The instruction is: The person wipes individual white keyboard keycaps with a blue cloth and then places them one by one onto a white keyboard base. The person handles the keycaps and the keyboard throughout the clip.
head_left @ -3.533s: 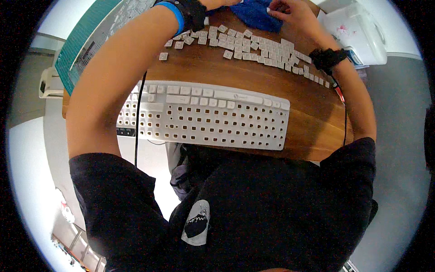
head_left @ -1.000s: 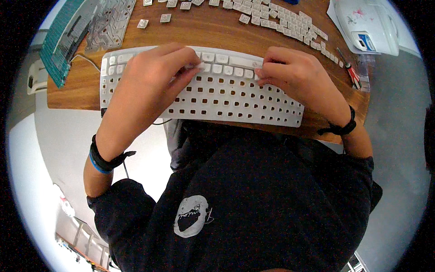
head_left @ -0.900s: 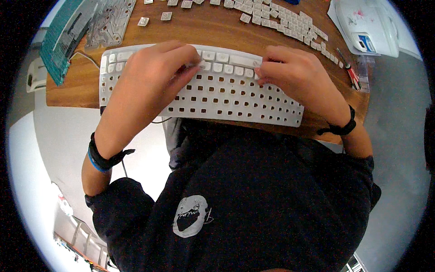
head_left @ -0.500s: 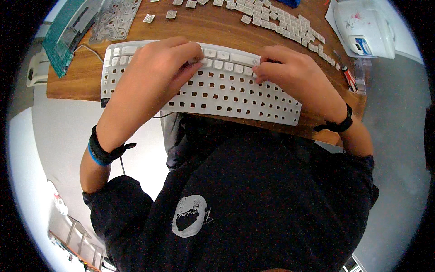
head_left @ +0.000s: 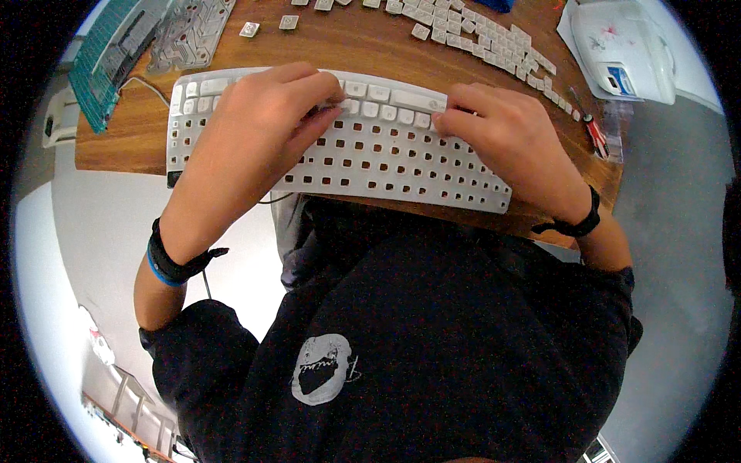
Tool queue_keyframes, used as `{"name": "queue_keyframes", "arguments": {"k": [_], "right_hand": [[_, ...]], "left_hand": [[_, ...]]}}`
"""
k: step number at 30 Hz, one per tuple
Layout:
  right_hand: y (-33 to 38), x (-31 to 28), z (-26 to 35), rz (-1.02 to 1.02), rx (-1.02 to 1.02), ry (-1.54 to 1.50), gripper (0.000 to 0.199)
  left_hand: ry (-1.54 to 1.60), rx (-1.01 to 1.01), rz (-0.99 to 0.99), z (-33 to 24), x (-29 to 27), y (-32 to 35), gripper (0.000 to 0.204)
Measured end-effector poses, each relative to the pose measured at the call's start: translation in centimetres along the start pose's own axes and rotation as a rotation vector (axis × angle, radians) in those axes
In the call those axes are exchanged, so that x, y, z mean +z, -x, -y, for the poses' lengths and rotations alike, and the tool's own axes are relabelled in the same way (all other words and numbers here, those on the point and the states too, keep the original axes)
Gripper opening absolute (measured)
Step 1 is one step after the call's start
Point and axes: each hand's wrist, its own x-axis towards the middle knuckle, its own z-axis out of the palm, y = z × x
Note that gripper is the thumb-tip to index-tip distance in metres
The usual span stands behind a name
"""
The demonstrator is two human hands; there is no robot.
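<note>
While the white keyboard [head_left: 363, 147] is lying across the near edge of the wooden table [head_left: 370, 46], the left hand [head_left: 255, 127] is resting on its left half, fingers curled and pressing a key. The right hand [head_left: 509, 139] is pressing beside it, gripping nothing. Loose keycaps [head_left: 471, 35] are lying farther back.

I'm seeing a white keyboard [head_left: 340, 147], white keycaps [head_left: 478, 38], a brown wooden desk [head_left: 370, 46], a green mat [head_left: 108, 54]
</note>
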Motion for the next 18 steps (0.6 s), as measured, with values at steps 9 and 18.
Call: {"name": "queue_keyframes", "arguments": {"k": [9,18], "right_hand": [[0.1,0.9,-2.4,-0.063,0.046,-0.236,0.013],[-2.8,-0.6,-2.0,-0.201,0.102,-0.635,0.028]], "left_hand": [[0.006,0.006,0.003,-0.2,-0.4,-0.2,0.014],[0.017,0.113,-0.062,-2.6,-0.4,-1.8,0.018]]}}
